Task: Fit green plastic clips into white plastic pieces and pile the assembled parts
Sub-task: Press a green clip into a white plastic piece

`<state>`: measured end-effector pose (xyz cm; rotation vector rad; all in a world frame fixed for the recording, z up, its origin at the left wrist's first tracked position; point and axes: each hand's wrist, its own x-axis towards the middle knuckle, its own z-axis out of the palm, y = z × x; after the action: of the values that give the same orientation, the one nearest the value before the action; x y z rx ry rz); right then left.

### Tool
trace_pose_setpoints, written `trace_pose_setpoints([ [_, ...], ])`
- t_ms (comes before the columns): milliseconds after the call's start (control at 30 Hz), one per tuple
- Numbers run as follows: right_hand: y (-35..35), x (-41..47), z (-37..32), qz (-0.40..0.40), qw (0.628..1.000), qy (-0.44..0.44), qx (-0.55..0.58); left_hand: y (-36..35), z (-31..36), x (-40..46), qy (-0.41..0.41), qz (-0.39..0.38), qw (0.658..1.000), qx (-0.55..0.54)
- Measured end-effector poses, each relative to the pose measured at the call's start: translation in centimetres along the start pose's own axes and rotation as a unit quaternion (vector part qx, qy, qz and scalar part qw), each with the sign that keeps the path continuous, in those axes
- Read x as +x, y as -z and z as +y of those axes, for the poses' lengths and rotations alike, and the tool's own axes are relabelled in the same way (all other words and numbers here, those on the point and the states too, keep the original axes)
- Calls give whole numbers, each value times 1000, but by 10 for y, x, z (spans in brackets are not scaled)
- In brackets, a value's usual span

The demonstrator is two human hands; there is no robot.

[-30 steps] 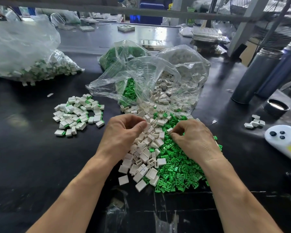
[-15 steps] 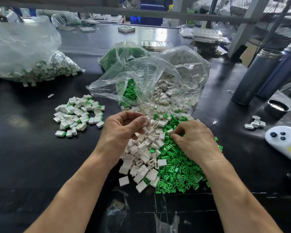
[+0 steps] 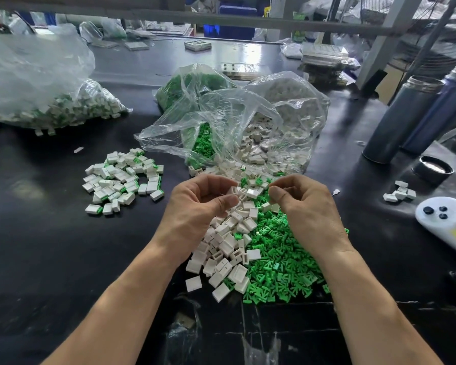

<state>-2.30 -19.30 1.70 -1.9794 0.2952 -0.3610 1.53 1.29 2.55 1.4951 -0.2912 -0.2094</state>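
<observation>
A heap of loose white plastic pieces (image 3: 229, 241) lies in front of me on the black table (image 3: 37, 246), with a heap of green clips (image 3: 282, 262) to its right. Both hands are raised just above these heaps, close together. My left hand (image 3: 195, 206) pinches one white piece (image 3: 233, 191) between thumb and fingers. My right hand (image 3: 308, 214) has its fingers curled against the thumb on a small part that they mostly hide. A pile of assembled white-and-green parts (image 3: 124, 180) lies to the left.
Open clear bags (image 3: 248, 119) of clips and white pieces stand behind the heaps. Another bag of assembled parts (image 3: 63, 106) lies far left. At right are two metal bottles (image 3: 400, 119), a black cap (image 3: 433, 168), a few white pieces (image 3: 400, 193) and a white controller (image 3: 442, 217).
Both hands have lifted off the heaps and turned towards each other. The left took up a white piece; the right came up from the green clips with its fingers pinched.
</observation>
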Motion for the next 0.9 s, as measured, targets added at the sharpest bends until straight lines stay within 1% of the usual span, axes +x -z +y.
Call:
trace_pose_setpoints([
  [133,-3,-1,-2,-27,993,-7,115,-3,-3,0,-1,-3,1000,15],
  [233,-6,-5,-5,-57,985,14,161,-6,-5,0,-5,-7,1000,18],
  [533,-13,-10,-10,-75,977,43,192,-11,-5,-1,-20,0,1000,22],
  [900,-21,-16,-15,-76,976,23,203,-15,-6,-3,-45,8,998,49],
])
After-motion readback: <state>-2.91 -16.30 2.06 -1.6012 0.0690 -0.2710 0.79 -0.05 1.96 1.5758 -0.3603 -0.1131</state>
